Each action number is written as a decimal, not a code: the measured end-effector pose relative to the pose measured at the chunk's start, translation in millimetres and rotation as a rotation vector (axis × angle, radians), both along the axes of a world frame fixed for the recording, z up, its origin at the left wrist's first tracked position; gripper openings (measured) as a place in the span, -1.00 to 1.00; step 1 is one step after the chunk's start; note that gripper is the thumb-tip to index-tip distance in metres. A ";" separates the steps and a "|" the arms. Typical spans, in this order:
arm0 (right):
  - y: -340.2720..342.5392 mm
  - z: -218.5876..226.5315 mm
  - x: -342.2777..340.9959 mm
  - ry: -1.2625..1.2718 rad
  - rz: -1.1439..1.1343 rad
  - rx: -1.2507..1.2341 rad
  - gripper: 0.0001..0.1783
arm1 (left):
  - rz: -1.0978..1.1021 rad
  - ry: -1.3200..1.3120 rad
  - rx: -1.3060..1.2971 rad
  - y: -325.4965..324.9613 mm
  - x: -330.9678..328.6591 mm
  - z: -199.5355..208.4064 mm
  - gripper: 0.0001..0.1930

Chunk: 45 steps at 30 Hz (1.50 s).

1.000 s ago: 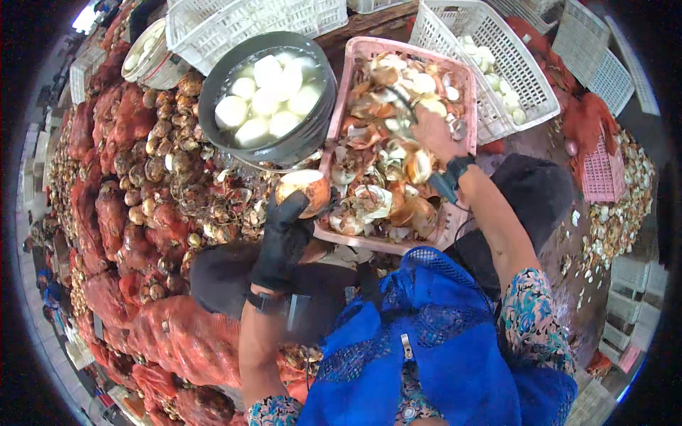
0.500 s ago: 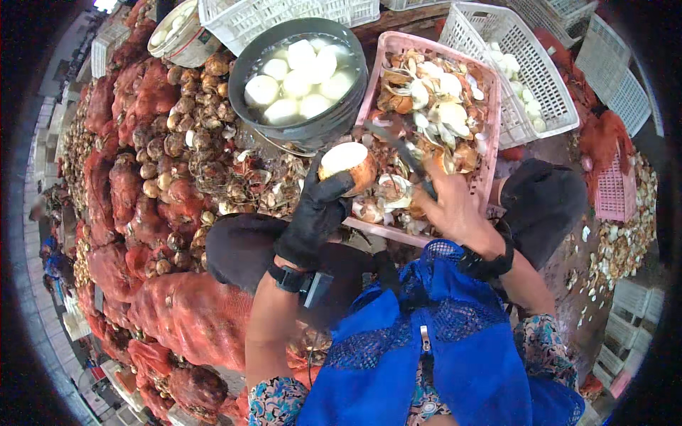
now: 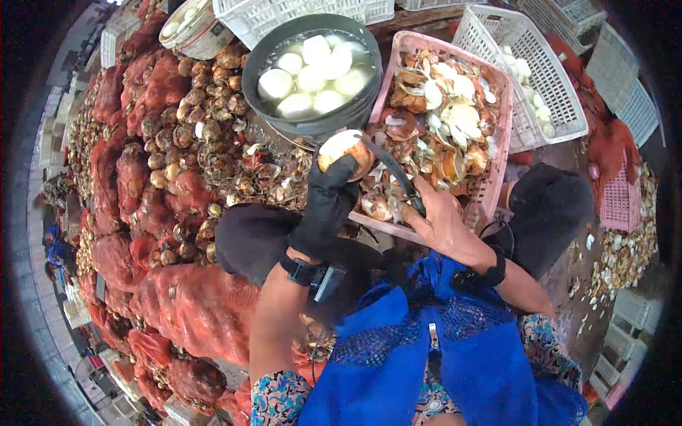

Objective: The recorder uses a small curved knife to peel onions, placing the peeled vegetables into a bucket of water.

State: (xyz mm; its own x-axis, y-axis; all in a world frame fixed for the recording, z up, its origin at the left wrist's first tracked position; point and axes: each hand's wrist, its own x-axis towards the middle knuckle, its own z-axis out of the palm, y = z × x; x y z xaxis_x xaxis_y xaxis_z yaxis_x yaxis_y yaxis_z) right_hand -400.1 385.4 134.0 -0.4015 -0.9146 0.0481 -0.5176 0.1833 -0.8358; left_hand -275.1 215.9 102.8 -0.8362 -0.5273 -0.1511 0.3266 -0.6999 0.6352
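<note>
My left hand (image 3: 329, 199), in a black glove, is closed round a partly peeled onion (image 3: 339, 148); its upper face is bare and white, and brown skin still covers its right side. In my bare right hand (image 3: 446, 221) is a knife (image 3: 392, 166) with a dark, curved-looking blade. The blade's tip meets the right side of the onion. Below both hands lies a pink crate (image 3: 503, 121) full of onion skins and trimmings. Behind the onion stands a dark bucket (image 3: 256, 106) of peeled white onions in water.
White crates (image 3: 476, 32) stand at the back, one holding peeled onions. A pale bucket (image 3: 202, 39) sits at the far left. Unpeeled onions (image 3: 192, 106) and red mesh sacks (image 3: 192, 305) fill the left side. My knees flank the pink crate; scattered peelings (image 3: 611, 263) lie at right.
The knife has moved left and now touches the onion, where before it was held apart over the pink crate. The onion has been tilted. The whole view has shifted slightly.
</note>
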 end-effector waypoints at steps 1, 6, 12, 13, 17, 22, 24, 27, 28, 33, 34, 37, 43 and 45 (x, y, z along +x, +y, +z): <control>3.9 -2.7 3.6 0.024 -0.013 0.022 -0.61 | 0.002 -0.003 0.002 3.0 -0.4 2.4 -0.55; -5.1 -14.2 1.8 0.072 -0.033 -0.047 -0.56 | -0.014 -0.094 -0.016 6.2 -5.8 6.9 -0.60; -15.1 -11.8 10.1 -0.004 -0.018 0.074 -0.56 | 0.031 -0.165 -0.204 3.6 -2.8 -3.4 -0.51; -13.9 -16.7 13.7 -0.004 -0.019 0.072 -0.56 | 0.030 -0.164 -0.206 7.3 -5.4 -3.0 -0.51; -3.3 -35.1 20.7 0.149 -0.015 -0.062 -0.55 | 0.034 -0.003 0.001 1.5 -4.9 -7.7 -0.50; 10.9 -36.6 11.1 0.255 0.003 -0.050 -0.57 | 0.187 0.077 0.210 -12.9 -7.4 -10.9 -0.55; 7.4 -13.4 7.7 0.168 -0.021 0.033 -0.59 | 0.131 0.074 0.084 -12.2 -4.4 -15.8 -0.47; -1.7 1.6 7.8 0.202 -0.016 0.027 -0.56 | 0.112 0.033 -0.005 -10.4 -5.5 -10.9 -0.44; -3.4 -1.5 7.9 0.216 -0.021 0.008 -0.53 | 0.128 0.017 -0.020 -8.6 -6.0 -8.1 -0.43; -3.2 -11.8 9.2 0.281 -0.024 -0.012 -0.52 | 0.140 -0.027 -0.026 -8.1 -3.3 -8.8 -0.44; -2.3 -13.2 9.4 0.313 -0.027 -0.029 -0.52 | 0.137 -0.035 -0.020 -7.8 -2.5 -8.8 -0.45; -1.6 -14.0 9.6 0.291 -0.014 0.014 -0.51 | 0.146 -0.074 -0.058 -7.8 -2.1 -5.8 -0.47; -0.6 -14.5 13.4 0.405 -0.018 0.065 -0.61 | 0.262 -0.150 -0.194 -2.7 -8.3 -4.6 -0.54; -3.9 -10.9 16.2 0.423 -0.036 0.101 -0.63 | 0.306 -0.250 -0.217 -1.6 -6.7 -4.5 -0.58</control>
State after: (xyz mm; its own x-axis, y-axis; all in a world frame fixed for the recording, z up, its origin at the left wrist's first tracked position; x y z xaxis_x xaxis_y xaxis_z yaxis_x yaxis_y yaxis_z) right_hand -383.9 381.6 123.1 -0.3972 -0.9091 0.1257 -0.8023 0.2775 -0.5286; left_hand -281.8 214.3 98.3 -0.5888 -0.7863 -0.1873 0.3160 -0.4372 0.8420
